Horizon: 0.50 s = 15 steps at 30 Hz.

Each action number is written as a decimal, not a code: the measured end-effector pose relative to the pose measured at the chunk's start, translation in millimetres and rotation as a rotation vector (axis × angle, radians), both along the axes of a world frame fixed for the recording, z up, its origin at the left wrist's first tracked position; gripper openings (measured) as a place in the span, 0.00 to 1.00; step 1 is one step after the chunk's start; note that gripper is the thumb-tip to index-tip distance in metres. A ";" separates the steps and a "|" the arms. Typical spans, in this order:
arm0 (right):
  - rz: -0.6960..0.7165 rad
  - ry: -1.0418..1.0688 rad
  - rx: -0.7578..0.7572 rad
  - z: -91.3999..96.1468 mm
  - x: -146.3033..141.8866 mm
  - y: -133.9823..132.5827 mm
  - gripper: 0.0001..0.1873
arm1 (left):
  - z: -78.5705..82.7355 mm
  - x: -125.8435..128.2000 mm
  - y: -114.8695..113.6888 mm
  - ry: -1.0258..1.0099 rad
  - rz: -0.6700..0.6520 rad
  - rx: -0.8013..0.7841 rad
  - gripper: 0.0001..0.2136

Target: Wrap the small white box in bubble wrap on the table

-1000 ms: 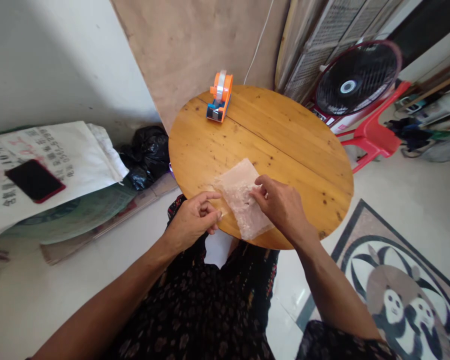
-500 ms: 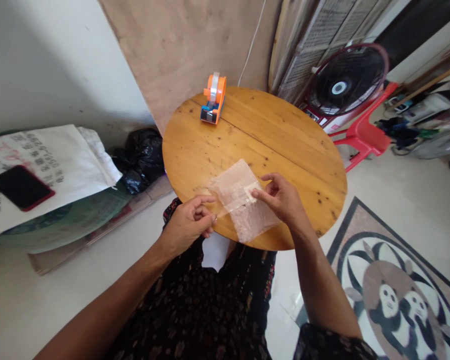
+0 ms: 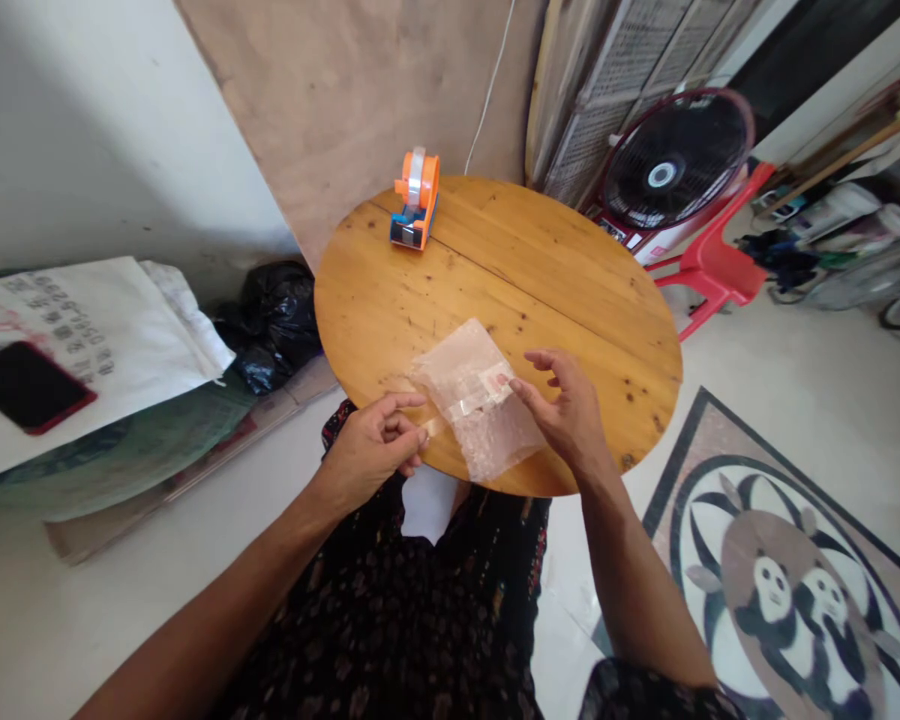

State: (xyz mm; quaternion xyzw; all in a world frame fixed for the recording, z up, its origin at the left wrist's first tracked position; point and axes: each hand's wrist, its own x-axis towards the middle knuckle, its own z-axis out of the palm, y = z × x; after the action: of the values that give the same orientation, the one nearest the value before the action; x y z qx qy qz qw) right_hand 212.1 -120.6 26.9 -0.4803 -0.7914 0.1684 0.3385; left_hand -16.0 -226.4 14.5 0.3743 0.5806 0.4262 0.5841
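Observation:
A bubble-wrap packet [image 3: 495,440] lies on the round wooden table [image 3: 555,270] close to its near edge. Across its middle runs a shiny strip of clear tape, with a small pale label with a red mark [image 3: 497,380] at the right end. My left hand [image 3: 379,437], just left of the packet, pinches a short end of clear tape [image 3: 430,428] between thumb and fingers. Over the packet's right side is my right hand [image 3: 570,410], its thumb and fingers apart and nothing held. The thumb tip is close to the label; whether it touches is unclear.
An orange and blue tape dispenser [image 3: 416,200] stands at the table's far left. Beyond the right edge are a red plastic chair [image 3: 724,265] and a fan [image 3: 660,175]. A phone [image 3: 30,385] rests on a white sack [image 3: 120,320] at left, beside black plastic bags [image 3: 270,320].
My right thumb has come off the label and that hand has opened a little, uncovering the red mark. My left hand still pinches the tape. The whole view has shifted slightly.

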 end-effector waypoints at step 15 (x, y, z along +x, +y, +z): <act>0.116 -0.370 0.283 -10.1 -48.7 -74.0 0.18 | 14.0 -7.2 -0.9 -0.078 0.025 -0.010 0.18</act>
State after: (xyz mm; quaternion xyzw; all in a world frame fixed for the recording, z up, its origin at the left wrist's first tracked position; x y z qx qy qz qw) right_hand 163.4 -194.6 16.9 -0.4043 -0.8820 -0.0161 0.2414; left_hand -23.2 -227.3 28.5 0.3471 0.5640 0.4448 0.6029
